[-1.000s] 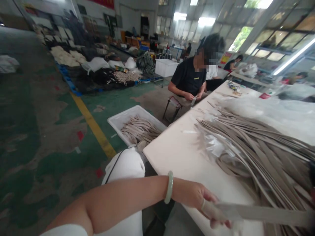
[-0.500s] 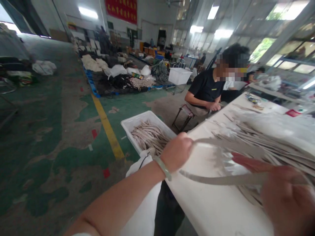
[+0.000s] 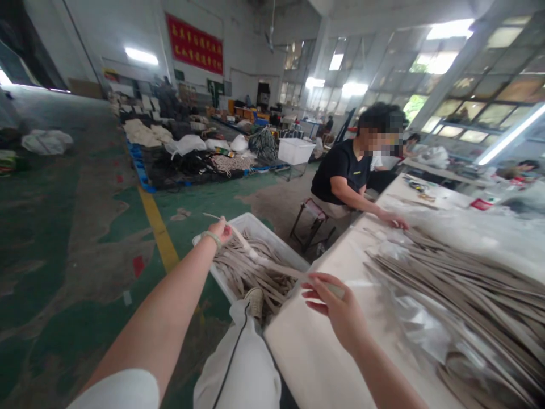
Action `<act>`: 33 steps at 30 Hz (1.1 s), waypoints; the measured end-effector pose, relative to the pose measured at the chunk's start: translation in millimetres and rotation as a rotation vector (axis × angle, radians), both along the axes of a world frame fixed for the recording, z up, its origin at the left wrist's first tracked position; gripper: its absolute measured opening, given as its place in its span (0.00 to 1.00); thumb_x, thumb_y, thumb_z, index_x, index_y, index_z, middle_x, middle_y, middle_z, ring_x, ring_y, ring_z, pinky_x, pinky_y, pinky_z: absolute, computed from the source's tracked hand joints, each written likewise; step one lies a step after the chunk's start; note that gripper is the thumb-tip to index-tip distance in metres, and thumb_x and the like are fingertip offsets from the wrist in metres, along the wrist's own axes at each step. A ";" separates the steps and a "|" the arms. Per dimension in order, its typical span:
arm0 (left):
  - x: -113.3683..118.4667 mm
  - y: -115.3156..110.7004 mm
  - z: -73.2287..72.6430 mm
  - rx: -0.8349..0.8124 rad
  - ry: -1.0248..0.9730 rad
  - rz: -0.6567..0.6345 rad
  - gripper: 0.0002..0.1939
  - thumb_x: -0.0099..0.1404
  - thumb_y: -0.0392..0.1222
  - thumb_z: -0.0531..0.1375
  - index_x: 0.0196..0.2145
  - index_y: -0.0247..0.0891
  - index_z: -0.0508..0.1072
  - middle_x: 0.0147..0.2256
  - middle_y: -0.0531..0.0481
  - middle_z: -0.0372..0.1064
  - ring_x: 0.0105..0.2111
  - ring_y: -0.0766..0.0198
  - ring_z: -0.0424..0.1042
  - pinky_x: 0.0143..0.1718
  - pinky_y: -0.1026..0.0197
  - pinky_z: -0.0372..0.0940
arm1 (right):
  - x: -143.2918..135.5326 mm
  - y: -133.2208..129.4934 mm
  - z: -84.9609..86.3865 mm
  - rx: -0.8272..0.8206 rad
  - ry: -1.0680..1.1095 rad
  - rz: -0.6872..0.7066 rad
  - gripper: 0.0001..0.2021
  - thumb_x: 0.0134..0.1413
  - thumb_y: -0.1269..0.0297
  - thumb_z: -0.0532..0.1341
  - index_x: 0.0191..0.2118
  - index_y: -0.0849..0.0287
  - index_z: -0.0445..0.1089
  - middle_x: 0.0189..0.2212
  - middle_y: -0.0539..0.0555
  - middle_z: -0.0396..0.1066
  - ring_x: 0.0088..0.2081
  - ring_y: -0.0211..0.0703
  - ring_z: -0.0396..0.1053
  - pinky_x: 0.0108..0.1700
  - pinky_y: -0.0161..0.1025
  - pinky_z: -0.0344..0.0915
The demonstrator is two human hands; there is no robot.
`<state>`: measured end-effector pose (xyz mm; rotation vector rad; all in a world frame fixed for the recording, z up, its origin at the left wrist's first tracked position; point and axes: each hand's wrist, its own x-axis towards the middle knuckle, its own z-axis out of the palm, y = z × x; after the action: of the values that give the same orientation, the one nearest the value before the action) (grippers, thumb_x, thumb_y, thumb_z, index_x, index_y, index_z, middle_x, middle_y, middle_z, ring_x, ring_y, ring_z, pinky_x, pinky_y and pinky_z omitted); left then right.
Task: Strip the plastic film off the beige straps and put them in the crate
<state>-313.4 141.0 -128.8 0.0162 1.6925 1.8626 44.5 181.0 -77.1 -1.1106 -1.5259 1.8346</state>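
Observation:
A long, flat grey-beige strip [image 3: 272, 264] stretches between my two hands above a white plastic bin. One end is pinched in my left hand [image 3: 220, 230], out over the bin's far left side. My right hand [image 3: 334, 298] grips the other end near the table edge, some of its fingers spread. The white bin [image 3: 196, 240] stands on the floor left of the table and holds many similar strips [image 3: 255, 270]. More strips [image 3: 460, 278] lie in a long bundle on the table, partly over clear plastic sheeting [image 3: 417, 318].
The pale table [image 3: 315, 352] runs away to the right. A co-worker in a black shirt [image 3: 340, 170] sits at its far side, one hand on the bundle. Small tools [image 3: 415, 184] lie farther back. My leg in white trousers [image 3: 238, 363] is beside the bin.
My left hand has moved left, from the table edge to over the bin, drawing the strip out. My right hand has come left too. The co-worker's arm now reaches onto the table.

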 end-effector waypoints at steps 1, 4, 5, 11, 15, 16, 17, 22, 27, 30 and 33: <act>-3.6 5.9 2.2 -0.039 0.031 -0.014 0.19 0.68 0.46 0.58 0.53 0.34 0.67 0.50 0.43 0.66 0.45 0.57 0.70 0.45 0.50 0.69 | -3.9 5.6 -6.9 -0.053 -0.039 -0.018 0.27 0.47 0.52 0.68 0.49 0.62 0.66 0.33 0.59 0.77 0.33 0.43 0.77 0.36 0.38 0.74; 3.3 15.4 3.7 -0.176 0.167 -0.124 0.19 0.68 0.46 0.57 0.54 0.34 0.66 0.51 0.42 0.65 0.46 0.56 0.69 0.46 0.49 0.68 | 12.1 15.9 -23.8 -0.141 -0.200 -0.126 0.32 0.49 0.59 0.67 0.57 0.66 0.58 0.24 0.57 0.76 0.25 0.44 0.76 0.30 0.38 0.72; 11.7 17.2 2.7 -0.209 0.216 -0.180 0.19 0.69 0.45 0.57 0.54 0.34 0.66 0.51 0.42 0.65 0.46 0.56 0.69 0.46 0.49 0.68 | 26.7 16.7 -28.1 -0.134 -0.233 -0.166 0.32 0.50 0.59 0.66 0.58 0.66 0.57 0.22 0.56 0.75 0.23 0.44 0.75 0.28 0.37 0.71; 112.2 44.5 6.4 -0.263 0.558 -0.743 0.16 0.68 0.47 0.57 0.46 0.32 0.71 0.42 0.47 0.70 0.41 0.59 0.71 0.43 0.54 0.68 | 161.8 -5.0 -54.3 0.158 -0.412 -0.335 0.26 0.48 0.50 0.62 0.49 0.63 0.64 0.20 0.52 0.73 0.21 0.44 0.71 0.25 0.38 0.68; 211.9 89.5 19.3 -0.239 0.839 -1.064 0.09 0.60 0.40 0.64 0.37 0.31 0.75 0.37 0.49 0.73 0.41 0.61 0.71 0.46 0.62 0.64 | 231.0 -28.7 -77.9 0.393 -0.523 -0.395 0.19 0.54 0.50 0.55 0.42 0.60 0.68 0.19 0.51 0.69 0.20 0.43 0.66 0.22 0.39 0.63; 235.7 101.5 20.9 -0.254 0.907 -1.091 0.11 0.59 0.40 0.65 0.38 0.31 0.75 0.39 0.47 0.73 0.43 0.59 0.70 0.47 0.62 0.63 | 240.2 -32.9 -82.1 0.444 -0.549 -0.399 0.17 0.55 0.51 0.55 0.41 0.60 0.69 0.20 0.52 0.70 0.21 0.44 0.67 0.23 0.40 0.64; 257.2 112.5 21.5 -0.277 0.969 -1.104 0.15 0.58 0.41 0.66 0.41 0.31 0.74 0.44 0.44 0.72 0.46 0.58 0.69 0.49 0.61 0.62 | 246.0 -35.8 -84.7 0.500 -0.573 -0.400 0.16 0.55 0.53 0.55 0.42 0.60 0.69 0.22 0.53 0.71 0.23 0.45 0.69 0.25 0.41 0.66; 322.3 136.8 19.5 -0.490 1.158 -1.109 0.18 0.66 0.47 0.60 0.48 0.33 0.70 0.51 0.41 0.66 0.49 0.55 0.68 0.51 0.47 0.64 | 234.5 -24.5 -65.2 0.976 -0.602 -0.301 0.17 0.59 0.63 0.53 0.51 0.60 0.68 0.48 0.63 0.71 0.47 0.51 0.71 0.48 0.49 0.70; 352.3 104.7 27.1 -0.559 1.260 -1.169 0.12 0.68 0.44 0.56 0.44 0.33 0.70 0.43 0.45 0.70 0.43 0.59 0.70 0.46 0.52 0.65 | 203.6 33.5 -29.7 1.292 -0.853 -0.121 0.22 0.62 0.67 0.51 0.61 0.60 0.62 0.64 0.62 0.55 0.65 0.54 0.51 0.64 0.54 0.50; 368.2 59.8 34.9 -0.538 1.311 -1.239 0.04 0.66 0.34 0.55 0.36 0.35 0.70 0.37 0.44 0.71 0.40 0.59 0.69 0.42 0.58 0.61 | 196.2 75.9 -30.8 1.290 -1.019 0.041 0.24 0.63 0.60 0.53 0.64 0.52 0.58 0.68 0.57 0.45 0.68 0.60 0.39 0.66 0.61 0.37; 371.5 -1.4 42.7 -0.530 1.310 -1.334 0.04 0.61 0.32 0.56 0.29 0.37 0.67 0.32 0.48 0.71 0.35 0.61 0.69 0.36 0.62 0.59 | 198.5 105.6 -44.8 1.251 -1.040 0.121 0.20 0.64 0.57 0.52 0.60 0.48 0.64 0.66 0.55 0.53 0.67 0.60 0.44 0.65 0.63 0.35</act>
<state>58.1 139.6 -86.1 1.9085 1.9020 0.2087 243.0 286.6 -121.8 -1.2446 -2.6552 -0.0799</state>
